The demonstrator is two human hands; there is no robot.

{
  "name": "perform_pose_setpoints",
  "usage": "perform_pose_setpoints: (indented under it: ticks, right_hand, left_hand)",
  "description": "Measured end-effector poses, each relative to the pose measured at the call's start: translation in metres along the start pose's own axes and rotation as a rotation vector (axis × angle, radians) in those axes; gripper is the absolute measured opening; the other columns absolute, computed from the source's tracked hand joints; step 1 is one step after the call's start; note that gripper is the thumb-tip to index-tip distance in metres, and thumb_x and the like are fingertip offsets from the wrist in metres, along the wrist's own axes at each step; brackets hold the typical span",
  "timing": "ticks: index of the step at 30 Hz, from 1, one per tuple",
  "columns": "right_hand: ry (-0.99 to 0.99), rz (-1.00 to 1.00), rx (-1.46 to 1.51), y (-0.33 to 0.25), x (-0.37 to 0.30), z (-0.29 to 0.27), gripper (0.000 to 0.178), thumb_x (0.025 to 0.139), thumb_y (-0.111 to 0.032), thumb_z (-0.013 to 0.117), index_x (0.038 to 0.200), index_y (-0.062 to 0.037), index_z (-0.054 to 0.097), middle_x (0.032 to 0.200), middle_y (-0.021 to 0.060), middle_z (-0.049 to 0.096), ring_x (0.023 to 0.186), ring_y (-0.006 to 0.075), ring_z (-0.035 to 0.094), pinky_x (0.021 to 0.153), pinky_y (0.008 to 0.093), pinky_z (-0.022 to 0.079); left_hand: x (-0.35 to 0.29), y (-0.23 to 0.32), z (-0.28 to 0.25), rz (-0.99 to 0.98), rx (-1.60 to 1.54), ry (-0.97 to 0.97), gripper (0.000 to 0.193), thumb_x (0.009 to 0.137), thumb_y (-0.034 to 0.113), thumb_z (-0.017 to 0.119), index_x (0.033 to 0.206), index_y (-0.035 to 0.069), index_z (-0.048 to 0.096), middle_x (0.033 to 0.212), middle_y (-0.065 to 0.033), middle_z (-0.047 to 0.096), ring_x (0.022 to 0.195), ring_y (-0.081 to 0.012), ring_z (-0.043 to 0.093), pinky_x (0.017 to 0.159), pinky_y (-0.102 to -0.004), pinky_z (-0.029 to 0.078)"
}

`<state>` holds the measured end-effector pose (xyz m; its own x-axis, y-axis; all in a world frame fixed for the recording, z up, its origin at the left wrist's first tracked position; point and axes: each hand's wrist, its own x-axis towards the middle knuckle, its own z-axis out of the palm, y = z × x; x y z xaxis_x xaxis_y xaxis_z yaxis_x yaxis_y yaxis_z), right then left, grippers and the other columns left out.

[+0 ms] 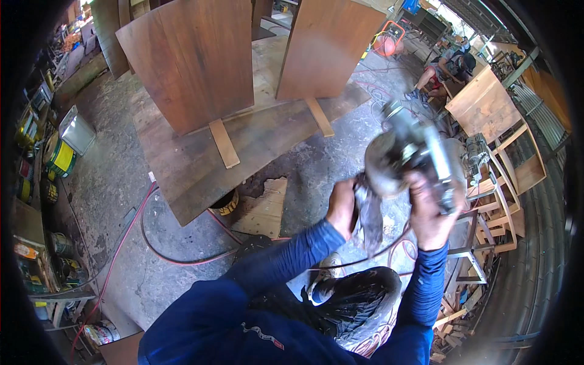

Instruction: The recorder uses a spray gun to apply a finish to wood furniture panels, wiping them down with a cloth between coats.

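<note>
My right hand (431, 212) is wrapped round the metal body of a spray gun (426, 149), smeared by motion. A round metal cup (382, 167) sits on the gun's left side. In my left hand (342, 207) is a crumpled grey rag (368, 222), hanging down just below the cup; whether it touches the cup I cannot tell. Beyond my hands, a brown wooden panel (194, 61) and another brown panel (325, 52) stand tilted above a large plywood sheet (261, 143). A narrow wood strip (224, 145) and a second strip (319, 117) stick out beneath them.
A red hose (135, 224) loops over the concrete floor at left, near a torn cardboard piece (263, 210). Paint cans (59, 155) line the left side. Wooden chair frames (508, 182) are stacked at right. A person (447, 73) sits low at the back right.
</note>
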<state>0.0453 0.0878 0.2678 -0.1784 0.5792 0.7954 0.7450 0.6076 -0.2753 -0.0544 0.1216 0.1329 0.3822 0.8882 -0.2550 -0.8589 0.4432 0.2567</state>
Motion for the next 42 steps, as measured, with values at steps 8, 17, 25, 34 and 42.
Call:
perform_pose_setpoints:
  ticks: [8, 17, 25, 34, 42]
  right_hand:
    - [0.093, 0.149, 0.169, -0.006, 0.05, 0.014, 0.036, 0.084, -0.03, 0.079, 0.099, 0.0015, 0.072, 0.076, 0.0018, 0.068, 0.062, 0.0083, 0.057, 0.058, 0.025, 0.045]
    - [-0.481, 0.282, 0.336, 0.055, -0.028, 0.074, 0.036, 0.083, -0.027, 0.079, 0.094, 0.0054, 0.069, 0.07, 0.0172, 0.067, 0.062, 0.0175, 0.064, 0.061, 0.0306, 0.05]
    - [-0.151, 0.481, 0.126, 0.144, -0.04, 0.05, 0.031, 0.088, -0.027, 0.074, 0.091, 0.0038, 0.07, 0.064, 0.0109, 0.065, 0.055, 0.012, 0.052, 0.054, 0.0309, 0.045]
    - [-0.106, 0.703, 0.089, 0.172, -0.063, 0.032, 0.034, 0.089, -0.028, 0.073, 0.091, 0.0054, 0.07, 0.064, 0.0117, 0.065, 0.058, 0.0113, 0.056, 0.056, 0.0312, 0.046]
    - [-0.126, 0.582, 0.195, 0.123, -0.057, -0.015, 0.03, 0.087, -0.023, 0.076, 0.093, 0.0053, 0.07, 0.069, 0.0033, 0.065, 0.062, 0.0082, 0.053, 0.058, 0.0258, 0.043]
  left_hand:
    - [0.015, 0.053, 0.034, 0.22, 0.118, 0.04, 0.024, 0.087, 0.019, 0.044, 0.076, 0.005, 0.06, 0.066, -0.0072, 0.059, 0.058, -0.0204, 0.058, 0.06, -0.0328, 0.049]
    - [0.043, -0.045, -0.146, 0.078, 0.937, 0.158, 0.025, 0.087, 0.019, 0.051, 0.091, 0.001, 0.067, 0.079, -0.0117, 0.068, 0.073, -0.0205, 0.065, 0.065, -0.0353, 0.05]
    - [0.119, 0.049, -0.091, 0.709, 2.308, 0.347, 0.038, 0.084, 0.042, 0.064, 0.078, 0.005, 0.07, 0.074, -0.0213, 0.067, 0.07, -0.0359, 0.068, 0.064, -0.0459, 0.052]
    - [0.229, 0.128, -0.021, 0.156, 2.864, 0.477, 0.033, 0.079, 0.032, 0.069, 0.103, 0.01, 0.074, 0.107, -0.0109, 0.072, 0.101, -0.0254, 0.07, 0.082, -0.0375, 0.056]
    - [0.167, 0.233, -0.094, 0.221, 2.99, 0.525, 0.028, 0.088, 0.025, 0.059, 0.108, 0.009, 0.07, 0.111, -0.0126, 0.07, 0.099, -0.0295, 0.07, 0.081, -0.0414, 0.056]
